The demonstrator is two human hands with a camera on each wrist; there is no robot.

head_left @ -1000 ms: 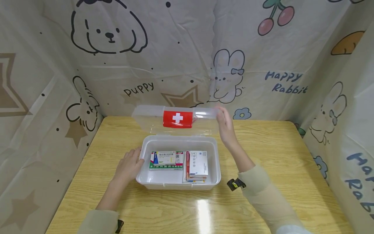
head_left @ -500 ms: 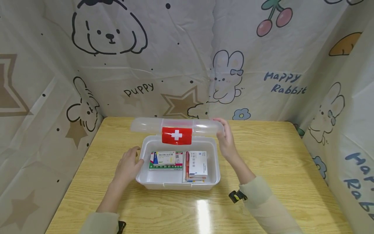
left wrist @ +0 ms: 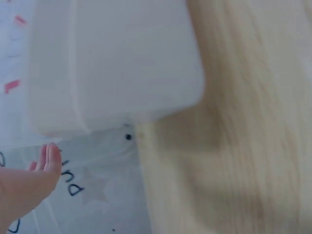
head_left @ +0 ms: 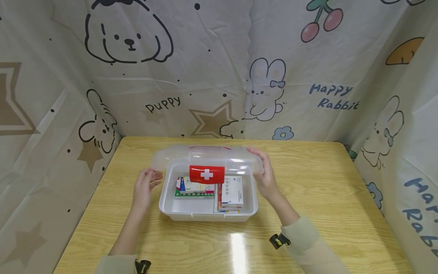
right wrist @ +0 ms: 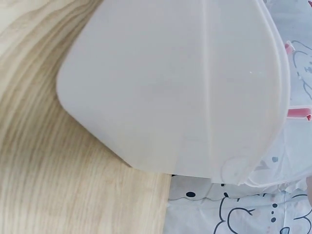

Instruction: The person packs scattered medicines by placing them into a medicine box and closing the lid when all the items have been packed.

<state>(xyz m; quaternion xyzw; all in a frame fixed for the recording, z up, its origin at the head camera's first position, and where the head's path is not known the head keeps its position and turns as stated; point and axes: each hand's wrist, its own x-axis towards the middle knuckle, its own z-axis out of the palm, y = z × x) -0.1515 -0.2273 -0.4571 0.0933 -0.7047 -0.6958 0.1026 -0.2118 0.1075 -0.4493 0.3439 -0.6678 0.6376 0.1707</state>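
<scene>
A white plastic first-aid box (head_left: 208,218) stands in the middle of the table in the head view. Its hinged translucent lid (head_left: 171,156) is tilted half down over the back, with a red white-cross clasp (head_left: 207,175) on its front. My right hand (head_left: 266,180) grips the lid's right end, thumb below and fingers on top. Beside the left end, my left hand (head_left: 143,192) is raised with its fingers loosely extended, holding nothing; the left wrist view also shows it near the box wall (left wrist: 122,58). Inside lie flat medicine boxes (head_left: 195,195) at left and stacked medicine boxes (head_left: 232,192) at right.
The wooden table (head_left: 325,190) extends around the box on all sides. A printed fabric curtain (head_left: 205,68) rises behind the table's back edge and along both sides.
The lid has swung forward and down with my right hand, its red clasp now overlapping the medicine boxes from above. My left hand has left the box's side and risen toward the lid's left end.
</scene>
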